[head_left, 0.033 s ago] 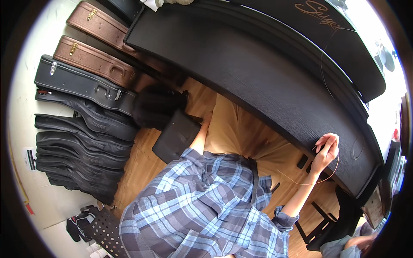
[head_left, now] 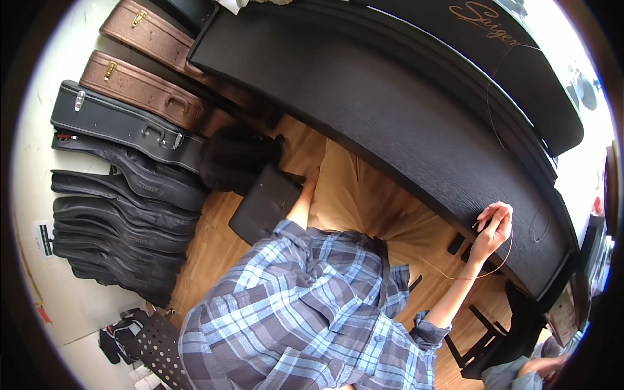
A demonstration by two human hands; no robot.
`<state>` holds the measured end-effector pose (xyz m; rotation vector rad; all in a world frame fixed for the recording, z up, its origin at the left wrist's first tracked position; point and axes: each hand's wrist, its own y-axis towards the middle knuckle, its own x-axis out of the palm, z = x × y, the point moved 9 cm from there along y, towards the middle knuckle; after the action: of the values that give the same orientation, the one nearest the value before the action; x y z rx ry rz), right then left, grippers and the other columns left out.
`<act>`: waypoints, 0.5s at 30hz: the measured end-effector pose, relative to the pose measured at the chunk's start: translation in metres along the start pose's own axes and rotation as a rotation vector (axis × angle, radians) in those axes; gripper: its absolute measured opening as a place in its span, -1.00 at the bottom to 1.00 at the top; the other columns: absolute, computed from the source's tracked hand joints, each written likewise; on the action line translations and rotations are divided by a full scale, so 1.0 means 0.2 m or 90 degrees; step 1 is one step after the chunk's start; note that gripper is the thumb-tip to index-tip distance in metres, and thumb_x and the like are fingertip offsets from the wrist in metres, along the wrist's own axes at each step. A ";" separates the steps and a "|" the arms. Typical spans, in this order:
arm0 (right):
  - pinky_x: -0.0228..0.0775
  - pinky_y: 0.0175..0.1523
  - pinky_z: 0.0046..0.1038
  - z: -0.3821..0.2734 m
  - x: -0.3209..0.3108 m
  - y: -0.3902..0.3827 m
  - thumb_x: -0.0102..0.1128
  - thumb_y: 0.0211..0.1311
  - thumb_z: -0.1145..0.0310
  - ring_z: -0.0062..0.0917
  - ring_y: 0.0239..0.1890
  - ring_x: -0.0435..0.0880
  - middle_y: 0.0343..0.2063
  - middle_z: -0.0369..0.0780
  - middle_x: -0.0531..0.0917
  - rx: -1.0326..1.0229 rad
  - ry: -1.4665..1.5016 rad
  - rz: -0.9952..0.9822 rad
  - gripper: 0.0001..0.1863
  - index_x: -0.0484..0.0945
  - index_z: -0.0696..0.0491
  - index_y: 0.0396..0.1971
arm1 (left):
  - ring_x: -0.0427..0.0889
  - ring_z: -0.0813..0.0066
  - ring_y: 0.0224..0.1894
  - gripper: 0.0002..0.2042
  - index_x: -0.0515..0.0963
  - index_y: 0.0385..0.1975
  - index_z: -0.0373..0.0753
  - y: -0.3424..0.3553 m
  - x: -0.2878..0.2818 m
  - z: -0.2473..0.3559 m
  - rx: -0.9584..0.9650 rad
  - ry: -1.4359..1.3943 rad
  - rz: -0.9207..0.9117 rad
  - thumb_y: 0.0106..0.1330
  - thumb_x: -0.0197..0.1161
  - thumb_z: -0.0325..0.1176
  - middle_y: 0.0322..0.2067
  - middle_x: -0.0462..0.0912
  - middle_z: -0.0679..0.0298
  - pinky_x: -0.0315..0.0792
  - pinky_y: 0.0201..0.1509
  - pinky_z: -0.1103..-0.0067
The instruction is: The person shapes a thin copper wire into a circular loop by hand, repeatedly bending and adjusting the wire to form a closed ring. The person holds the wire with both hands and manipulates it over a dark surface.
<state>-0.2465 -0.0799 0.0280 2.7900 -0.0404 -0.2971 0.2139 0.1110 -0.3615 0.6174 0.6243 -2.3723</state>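
Observation:
My right hand [head_left: 494, 226] is closed, fingers bent together, over the right front edge of a long black piano [head_left: 364, 97]. A thin copper-coloured wire [head_left: 509, 250] runs from that hand, loops down across my forearm and ends in the air above my lap. Something small and dark shows between the fingers, too small to name. Two more thin wires lie on the piano: a long wire [head_left: 489, 97] towards the back and a curled wire [head_left: 548, 224] at the right end. My left hand [head_left: 312, 175] hangs beside my thigh near a black padded seat [head_left: 260, 205]; its fingers are hidden.
On the left, brown hard guitar cases [head_left: 146, 91], a black hard case [head_left: 123, 123] and several soft gig bags [head_left: 123, 224] stand in a row. A black bag [head_left: 237, 159] is by the seat. Another person's arm [head_left: 539, 367] shows at lower right, near a black metal stand [head_left: 481, 344].

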 end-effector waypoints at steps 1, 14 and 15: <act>0.00 -0.59 -0.74 0.00 -0.01 0.00 -0.16 0.66 0.22 -0.83 -0.70 0.24 -0.65 -0.34 0.49 -0.005 -0.017 0.004 -0.64 0.48 0.08 -0.35 | 0.60 0.09 -0.41 -0.72 0.53 -0.33 -0.36 0.01 0.07 -0.04 0.011 0.021 -0.026 0.49 -0.02 -0.29 -0.43 0.63 -0.01 0.43 -0.33 0.37; -0.06 -0.64 -0.73 0.05 -0.04 0.02 -0.17 0.66 0.21 -0.84 -0.74 0.19 -0.67 -0.35 0.46 0.003 -0.036 0.019 -0.64 0.47 0.07 -0.35 | 0.75 0.33 -0.39 -0.70 0.56 -0.28 -0.43 -0.28 -0.24 0.33 0.006 -0.326 0.218 0.56 -0.07 -0.37 -0.41 0.75 0.00 0.59 -0.28 0.41; -0.06 -0.64 -0.73 0.05 -0.03 0.02 -0.15 0.66 0.23 -0.85 -0.73 0.20 -0.67 -0.34 0.47 -0.002 -0.028 0.014 -0.66 0.47 0.07 -0.34 | 0.74 0.32 -0.42 -0.66 0.51 -0.32 -0.42 -0.34 -0.35 0.42 -0.001 -0.189 0.216 0.62 -0.13 -0.34 -0.48 0.74 0.03 0.59 -0.32 0.47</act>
<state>-0.2555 -0.0865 0.0205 2.7777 -0.0813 -0.3533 0.1954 0.1419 -0.2372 0.3287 0.3580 -2.0863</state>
